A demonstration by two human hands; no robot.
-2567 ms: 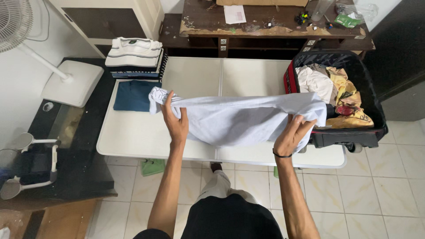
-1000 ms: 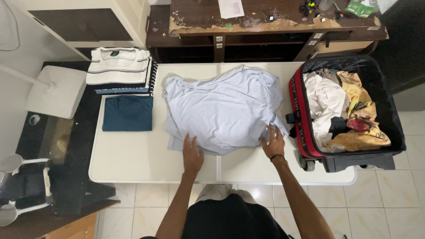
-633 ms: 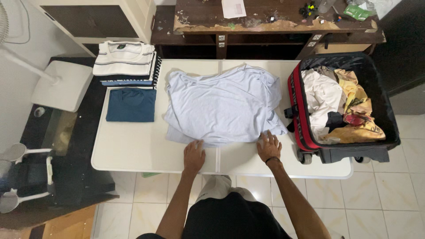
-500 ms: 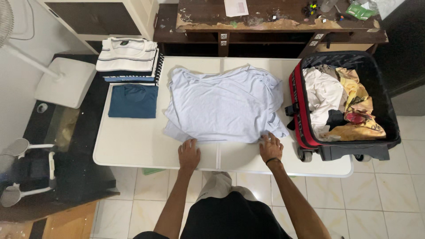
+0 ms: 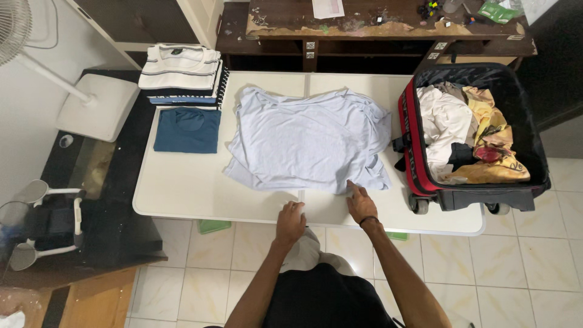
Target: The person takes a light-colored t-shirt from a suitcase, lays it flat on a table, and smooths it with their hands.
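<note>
A pale blue t-shirt [image 5: 310, 140] lies spread and rumpled on the white folding table [image 5: 182, 188]. My right hand [image 5: 359, 203] rests on the table at the shirt's near hem, fingers touching the cloth edge. My left hand [image 5: 290, 222] sits at the table's front edge, a little short of the shirt, fingers loosely curled and holding nothing.
A folded dark blue shirt [image 5: 187, 129] and a stack of folded striped shirts [image 5: 180, 70] lie at the table's left. An open red-and-black suitcase [image 5: 480, 176] full of loose clothes stands at the right. A dark wooden desk [image 5: 376, 30] is behind; a fan base [image 5: 97, 114] at left.
The shirt went from held up between both hands to lying flat on the table. Both hands smoothed its near hem, then my left hand drew back to the table's front edge and rightward.
</note>
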